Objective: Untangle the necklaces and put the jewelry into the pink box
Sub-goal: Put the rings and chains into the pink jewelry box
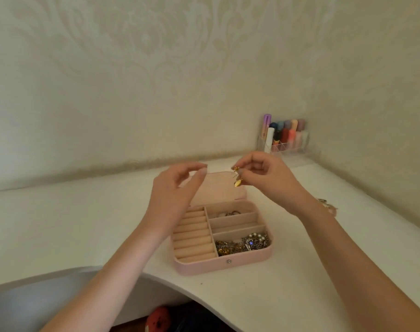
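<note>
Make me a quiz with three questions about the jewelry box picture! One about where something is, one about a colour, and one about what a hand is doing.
1. Where is the pile of tangled jewelry in the pink box?
A. in the nearest right compartment
B. on the ring rolls
C. on the lid

2. What colour is the charm held in the air?
A. blue
B. gold
C. black

3. What is the right hand doing?
A. lying flat on the table
B. pressing the lid shut
C. pinching the charm

Answers:
1. A: the tangled jewelry fills the nearest right compartment of the pink box; the ring rolls are bare.
2. B: the charm shines gold.
3. C: the right hand pinches the charm above the open lid, while the left hand holds nothing that I can see.
</note>
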Demonstrator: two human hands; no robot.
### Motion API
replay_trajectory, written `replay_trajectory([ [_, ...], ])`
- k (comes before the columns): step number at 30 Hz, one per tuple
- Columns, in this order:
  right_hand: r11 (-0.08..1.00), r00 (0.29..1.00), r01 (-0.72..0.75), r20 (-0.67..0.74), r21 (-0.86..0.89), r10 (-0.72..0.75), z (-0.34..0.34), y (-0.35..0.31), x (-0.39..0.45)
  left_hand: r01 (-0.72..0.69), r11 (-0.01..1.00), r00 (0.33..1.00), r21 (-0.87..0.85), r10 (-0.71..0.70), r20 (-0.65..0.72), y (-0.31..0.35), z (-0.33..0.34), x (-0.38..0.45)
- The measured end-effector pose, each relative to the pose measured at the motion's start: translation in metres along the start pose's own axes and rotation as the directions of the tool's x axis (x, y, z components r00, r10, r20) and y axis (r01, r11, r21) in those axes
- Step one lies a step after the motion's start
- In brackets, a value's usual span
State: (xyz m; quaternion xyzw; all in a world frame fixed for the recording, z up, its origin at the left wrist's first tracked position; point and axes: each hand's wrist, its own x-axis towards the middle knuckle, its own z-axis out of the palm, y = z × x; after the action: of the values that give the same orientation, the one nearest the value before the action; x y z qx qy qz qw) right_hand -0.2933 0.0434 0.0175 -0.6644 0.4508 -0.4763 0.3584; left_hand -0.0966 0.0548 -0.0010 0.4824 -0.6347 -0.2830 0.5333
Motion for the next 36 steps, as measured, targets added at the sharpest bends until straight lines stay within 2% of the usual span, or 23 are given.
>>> replay_trajectory([
  [2, 0.998, 0.998, -0.008, 0.065, 0.057, 0.004, 0.008, -0.004, -0.002, 0.152, 0.978, 0.974, -0.142, -0.124, 0.189, 0.016, 0.004, 0.0],
  [4, 0.999, 0.996, -0.001, 0.094, 0.053, -0.004, 0.012, -0.007, -0.004, 0.264, 0.937, 0.937, -0.229, -0.193, 0.291, 0.02, 0.006, -0.002],
  [6, 0.998, 0.995, -0.002, 0.103, 0.06, -0.005, 0.014, -0.007, -0.005, 0.273, 0.923, 0.941, -0.27, -0.198, 0.276, 0.018, 0.005, -0.005],
  [9, 0.996, 0.992, -0.03, 0.124, 0.088, 0.019, 0.017, -0.007, -0.006, 0.25, 0.939, 0.952, -0.236, -0.194, 0.235, 0.012, 0.001, -0.008],
  [12, 0.994, 0.985, -0.044, 0.17, 0.1, 0.027, 0.023, -0.007, -0.008, 0.3, 0.915, 0.942, -0.269, -0.239, 0.237, 0.007, 0.002, -0.008],
  [21, 1.0, 0.983, 0.018, 0.183, -0.004, -0.017, 0.03, -0.006, -0.008, 0.336, 0.87, 0.939, -0.362, -0.278, 0.205, 0.003, -0.015, -0.014],
  [25, 0.998, 0.982, 0.049, 0.186, -0.049, -0.039, 0.032, -0.006, -0.009, 0.283, 0.915, 0.957, -0.287, -0.247, 0.154, -0.001, -0.024, -0.011],
  [29, 0.99, 0.974, 0.062, 0.223, -0.127, -0.033, 0.039, -0.007, -0.011, 0.133, 0.991, 0.982, -0.031, -0.127, 0.142, -0.01, -0.036, -0.007],
  [36, 0.959, 0.965, 0.114, 0.259, -0.26, -0.045, 0.052, -0.01, -0.017, -0.016, 0.981, 0.984, 0.192, -0.019, 0.175, -0.023, -0.048, -0.006],
])
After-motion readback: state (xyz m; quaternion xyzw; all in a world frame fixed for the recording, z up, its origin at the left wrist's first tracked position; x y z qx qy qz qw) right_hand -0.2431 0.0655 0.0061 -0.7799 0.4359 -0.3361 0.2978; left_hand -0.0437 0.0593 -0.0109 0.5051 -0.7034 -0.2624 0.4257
